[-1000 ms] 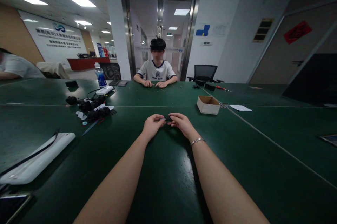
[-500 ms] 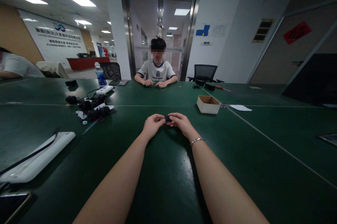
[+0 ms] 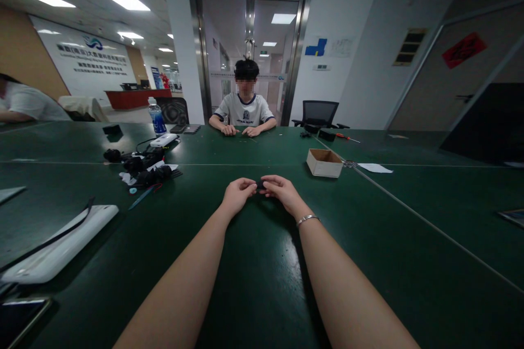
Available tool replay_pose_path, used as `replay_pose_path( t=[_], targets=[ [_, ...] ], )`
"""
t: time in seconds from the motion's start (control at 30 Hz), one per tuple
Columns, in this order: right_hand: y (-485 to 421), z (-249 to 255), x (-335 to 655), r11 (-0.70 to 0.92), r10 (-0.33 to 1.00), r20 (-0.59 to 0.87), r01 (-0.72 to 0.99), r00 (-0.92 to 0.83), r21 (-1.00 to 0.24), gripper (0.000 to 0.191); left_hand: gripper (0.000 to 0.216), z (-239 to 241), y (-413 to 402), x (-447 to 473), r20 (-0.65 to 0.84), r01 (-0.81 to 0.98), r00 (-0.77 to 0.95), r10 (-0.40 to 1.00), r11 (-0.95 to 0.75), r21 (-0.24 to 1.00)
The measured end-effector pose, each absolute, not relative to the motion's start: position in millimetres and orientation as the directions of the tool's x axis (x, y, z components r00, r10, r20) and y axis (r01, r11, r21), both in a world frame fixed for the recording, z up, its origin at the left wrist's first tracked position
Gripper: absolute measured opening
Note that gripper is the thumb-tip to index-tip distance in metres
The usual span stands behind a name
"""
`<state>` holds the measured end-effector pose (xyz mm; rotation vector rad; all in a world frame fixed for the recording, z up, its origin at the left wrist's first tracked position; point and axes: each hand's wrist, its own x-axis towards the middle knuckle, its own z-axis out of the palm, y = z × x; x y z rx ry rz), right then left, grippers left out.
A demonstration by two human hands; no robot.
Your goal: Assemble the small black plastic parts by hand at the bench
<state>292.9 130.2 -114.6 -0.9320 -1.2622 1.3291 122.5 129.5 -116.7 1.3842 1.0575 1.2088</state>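
Between my two hands is a small black object (image 3: 260,185), too small and too covered by fingers for its kind to show. My left hand (image 3: 238,196) pinches its left end between thumb and fingertips. On the other end, my right hand (image 3: 280,191) closes its thumb and fingers; a silver bracelet (image 3: 308,220) circles that wrist. Both hands are just above or resting on the dark green table (image 3: 254,261). Beyond my right hand stands an open cardboard box (image 3: 325,166).
To the left lie a bundle of black gear (image 3: 147,169), a white power strip-like bar (image 3: 61,245) and a phone (image 3: 22,319). A water bottle (image 3: 156,117) stands farther back. Across the table sits a person (image 3: 244,108). A red screwdriver (image 3: 346,137) and white paper (image 3: 375,168) lie right.
My hands stay almost in place around the small black object, with at most a slight shift of the fingers. A pale flat edge now shows at the far left of the table.
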Motion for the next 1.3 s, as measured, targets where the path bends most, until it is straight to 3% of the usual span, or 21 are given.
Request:
replay_pose_path(
  t=[0.97,1.3],
  targets=[
    [133.8,-118.2,296.1,0.101,0.96,0.136,-0.15,-0.245,-0.983,0.035,0.009,-114.8,132.1,123.3,0.07,-0.017,0.104,0.992,-0.068,0.998],
    [133.8,-118.8,296.8,0.121,0.951,0.156,-0.141,-0.267,-0.983,0.034,0.017,-110.2,131.1,124.9,0.042,0.03,0.107,0.993,-0.045,0.999]
  ],
)
